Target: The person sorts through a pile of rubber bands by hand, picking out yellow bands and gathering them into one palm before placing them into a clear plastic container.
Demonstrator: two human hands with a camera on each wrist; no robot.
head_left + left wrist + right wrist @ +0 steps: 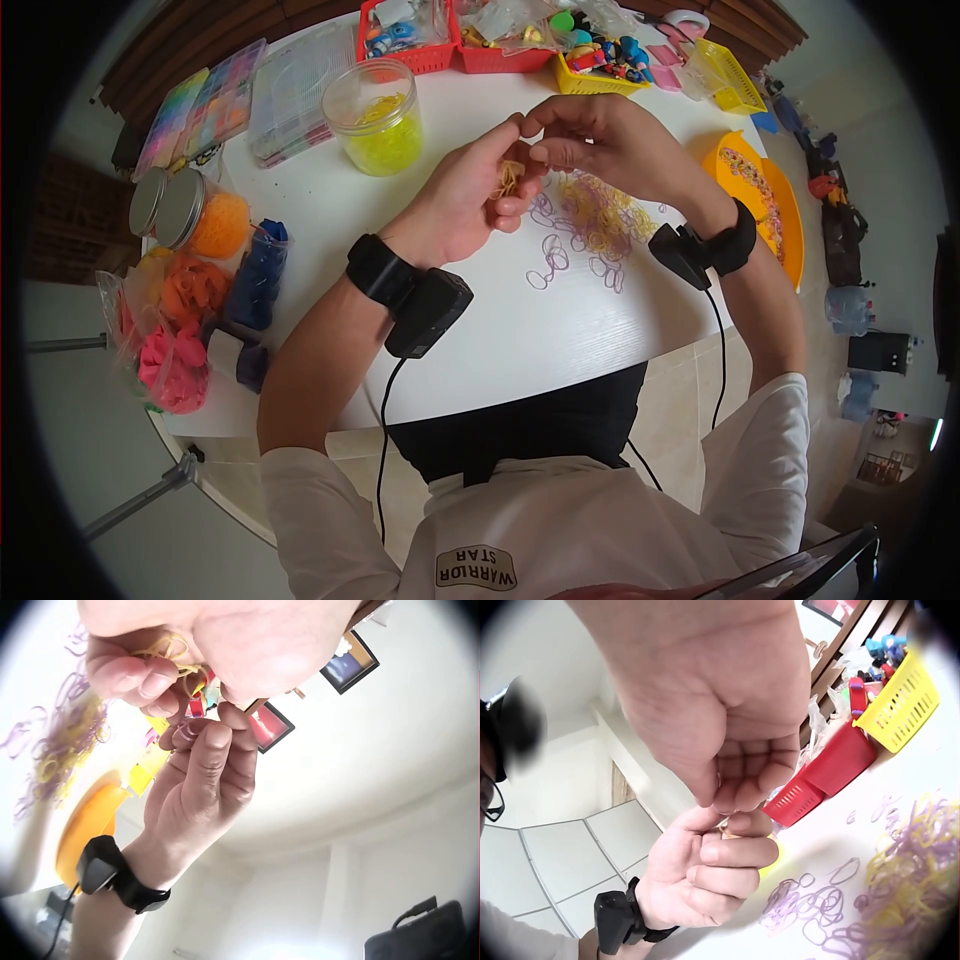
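My left hand [455, 200] is raised over the white table, its fingers curled round a small bunch of yellow rubber bands [509, 180]. Its thumb and index tip meet the fingertips of my right hand [625, 150]. In the left wrist view, a thin purple rubber band [185, 732] shows at the right hand's fingertips, pinched between thumb and fingers. Below both hands lies a loose pile of purple and yellow rubber bands [605, 215], with several purple ones spread nearer me. The pinched fingertips partly hide the band.
A clear jar of yellow bands [385, 145] stands left of the hands. Farther left are an orange-filled jar [218, 225], a blue packet [258, 275] and bagged bands [172, 365]. Red baskets [425, 58] and a yellow basket [600, 85] line the back; an orange tray [787, 225] sits right.
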